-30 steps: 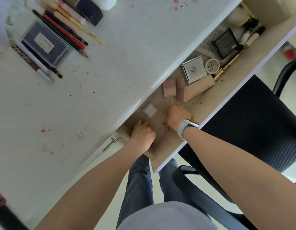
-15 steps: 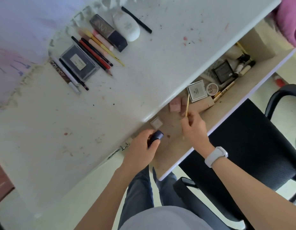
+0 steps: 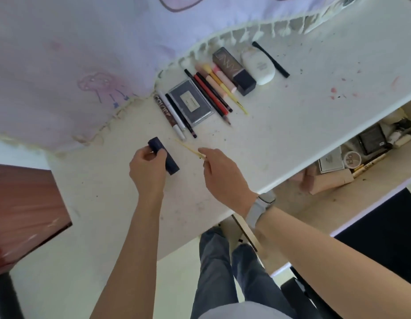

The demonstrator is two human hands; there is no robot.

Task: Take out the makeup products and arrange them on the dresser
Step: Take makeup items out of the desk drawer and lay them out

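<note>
Both hands over the white worktop (image 3: 292, 125), near its left part. Left hand (image 3: 147, 171) grips a dark navy tube (image 3: 164, 158), fingers and thumb curled round its upper half; the tube's lower end sticks out to the right of the fingers, low over the surface, contact unclear. Right hand (image 3: 223, 173) pinches a thin yellow stick (image 3: 188, 148) between thumb and fingertips, its far end pointing up-left toward the laid-out row; a grey watch (image 3: 261, 207) on that wrist. Row already on the worktop, farther back: brown lettered tube (image 3: 164, 111), white pen (image 3: 173, 116), black pencil (image 3: 180, 115), grey compact with label (image 3: 192, 102), red pencil (image 3: 211, 99), several pink and yellow pencils, dark rectangular bottle (image 3: 234, 71), white oval case (image 3: 257, 65), slim black stick (image 3: 270, 59). At right, the open drawer (image 3: 338, 203) holds more: black compact (image 3: 371, 139), round white pot (image 3: 352, 159), white square box (image 3: 331, 161), pink pieces near its front. Pale drawn-on cloth (image 3: 73, 54) covers the back of the worktop.
</note>
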